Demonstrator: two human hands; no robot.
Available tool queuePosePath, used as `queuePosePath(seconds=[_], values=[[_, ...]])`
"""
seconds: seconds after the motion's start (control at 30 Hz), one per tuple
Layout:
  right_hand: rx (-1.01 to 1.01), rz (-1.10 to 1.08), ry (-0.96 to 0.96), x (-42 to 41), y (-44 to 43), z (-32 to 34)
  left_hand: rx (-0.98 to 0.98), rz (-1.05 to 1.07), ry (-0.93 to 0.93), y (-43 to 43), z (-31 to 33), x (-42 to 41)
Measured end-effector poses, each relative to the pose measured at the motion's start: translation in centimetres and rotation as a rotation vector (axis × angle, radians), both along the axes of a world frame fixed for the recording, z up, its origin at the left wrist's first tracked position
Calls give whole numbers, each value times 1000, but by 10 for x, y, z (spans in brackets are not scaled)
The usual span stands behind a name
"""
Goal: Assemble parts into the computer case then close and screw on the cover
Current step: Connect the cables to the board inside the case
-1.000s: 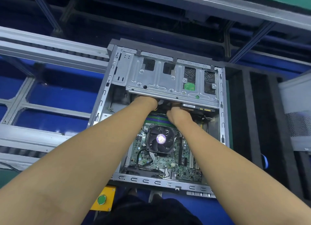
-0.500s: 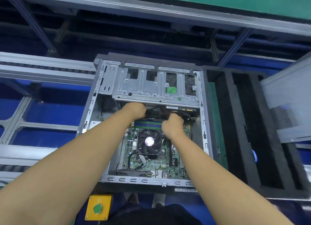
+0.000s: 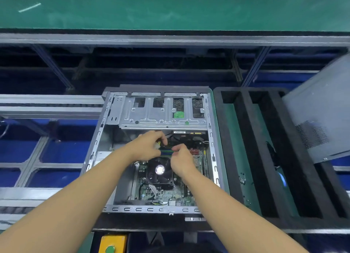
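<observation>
A person's hands work inside an open computer case (image 3: 213, 158) lying on its side at the centre of an assembly bench, its cover (image 3: 320, 124) off and propped at the right over a black foam tray (image 3: 246, 139). The left hand (image 3: 147, 148) has its fingers curled and pinches a white connector (image 3: 157, 146) just below the drive cage (image 3: 162, 118). The right hand (image 3: 180, 160) hovers beside it over the motherboard (image 3: 166, 194), thumb against forefinger; whether it grips anything cannot be told. A white barcode strip (image 3: 179, 132) and a dark label with yellow print (image 3: 198, 133) sit under the cage, both too small to read, as is the round sticker on the cooler fan (image 3: 160, 170). Half a second ago the left hand was tucked beneath the cage; it is now drawn back into the open with the connector showing.
</observation>
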State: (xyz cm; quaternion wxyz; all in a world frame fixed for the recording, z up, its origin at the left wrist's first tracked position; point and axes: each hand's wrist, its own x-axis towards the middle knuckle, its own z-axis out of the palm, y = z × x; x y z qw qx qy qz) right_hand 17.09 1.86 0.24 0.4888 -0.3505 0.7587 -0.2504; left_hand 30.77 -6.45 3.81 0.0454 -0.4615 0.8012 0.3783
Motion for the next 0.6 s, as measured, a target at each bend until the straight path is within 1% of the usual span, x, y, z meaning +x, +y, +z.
queuePosePath(seconds=[0.1,0.17,0.23,0.33,0.4,0.47,0.6], values=[[-55,-85,-104,1,1,3,65,97,186,10,7,4],[-109,-95,-162,2,0,7,113,133,293,18,4,3],[-145,-121,-240,3,0,11,104,150,352,26,-1,2],[-139,-169,-341,2,1,15,64,150,346,31,-11,7],[-152,-87,-259,2,2,10,17,175,345,33,-14,10],[-155,-25,-164,3,4,4,-76,251,316,32,-15,10],[-173,-86,-123,1,1,-1,-236,304,188,28,-15,6]])
